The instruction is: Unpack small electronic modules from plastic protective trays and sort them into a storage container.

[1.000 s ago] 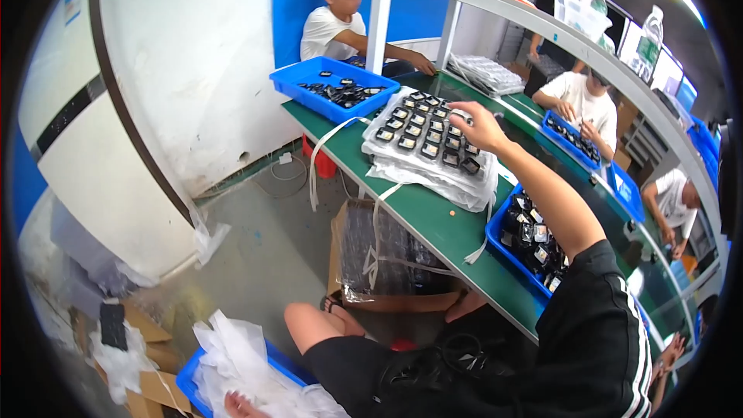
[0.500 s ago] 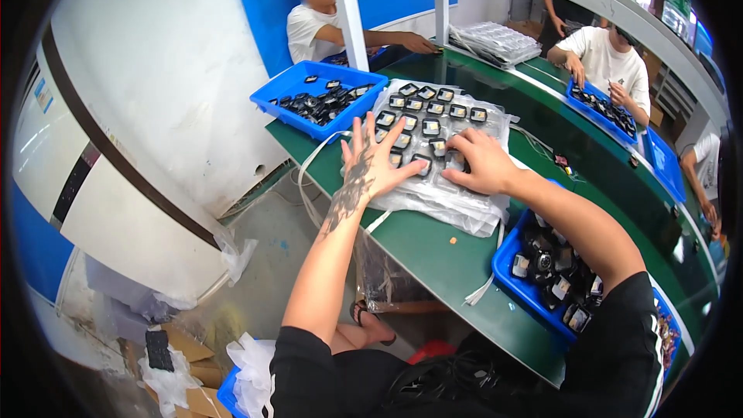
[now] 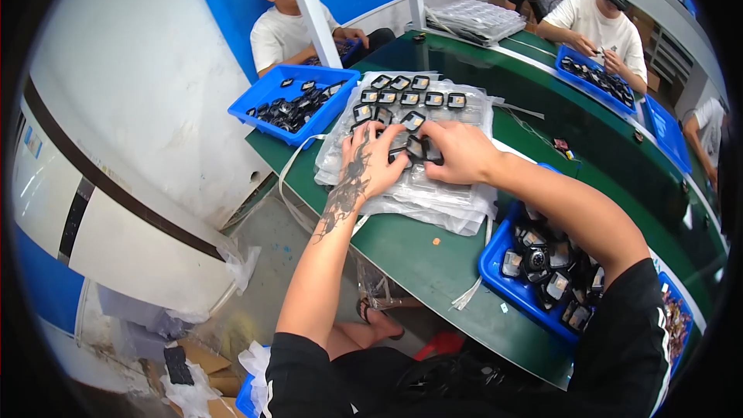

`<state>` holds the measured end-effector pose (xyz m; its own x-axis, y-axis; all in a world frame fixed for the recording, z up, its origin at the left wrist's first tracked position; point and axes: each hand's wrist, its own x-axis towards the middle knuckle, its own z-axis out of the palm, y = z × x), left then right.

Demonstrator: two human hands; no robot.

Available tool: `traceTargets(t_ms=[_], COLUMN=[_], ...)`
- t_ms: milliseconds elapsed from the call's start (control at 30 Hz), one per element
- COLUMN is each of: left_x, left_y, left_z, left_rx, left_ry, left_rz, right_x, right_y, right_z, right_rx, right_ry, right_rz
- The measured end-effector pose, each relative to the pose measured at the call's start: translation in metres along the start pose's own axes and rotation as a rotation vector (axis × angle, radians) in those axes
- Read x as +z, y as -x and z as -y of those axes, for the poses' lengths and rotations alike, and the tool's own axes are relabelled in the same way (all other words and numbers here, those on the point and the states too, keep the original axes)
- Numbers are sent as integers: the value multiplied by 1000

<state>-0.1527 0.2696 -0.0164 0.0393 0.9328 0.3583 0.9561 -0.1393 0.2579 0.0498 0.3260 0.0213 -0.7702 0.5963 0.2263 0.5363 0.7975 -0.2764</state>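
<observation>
Pressing down on a stack of clear plastic trays, the left hand lies flat with its fingers spread open. Just beside it, the right hand has its fingers curled around a small black framed part over the top tray. More such parts fill the tray's far rows. The stack sits at the green worktop's near-left corner. A blue bin of parts stands at the left edge, another blue bin at the near edge. Other people work at the far side.
</observation>
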Motion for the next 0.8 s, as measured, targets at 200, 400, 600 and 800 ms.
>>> traceTargets(t_ms=[200,400,600,800], left_x=[8,4,6,-7], left_y=[2,2,5,3], left_z=[8,2,7,-14], left_rx=[53,106,95,-12], left_ry=[-77,-86,71,-56], left_rz=[-138,-98,-151,29], right_x=[21,4,10,-32], right_y=[-14,-14,-22,14], right_z=[-1,-3,-12,-36], right_rx=[-59,-71,-137,-18], right_ry=[-34,-65,-6,-132], right_rz=[-99,4,-78,-208])
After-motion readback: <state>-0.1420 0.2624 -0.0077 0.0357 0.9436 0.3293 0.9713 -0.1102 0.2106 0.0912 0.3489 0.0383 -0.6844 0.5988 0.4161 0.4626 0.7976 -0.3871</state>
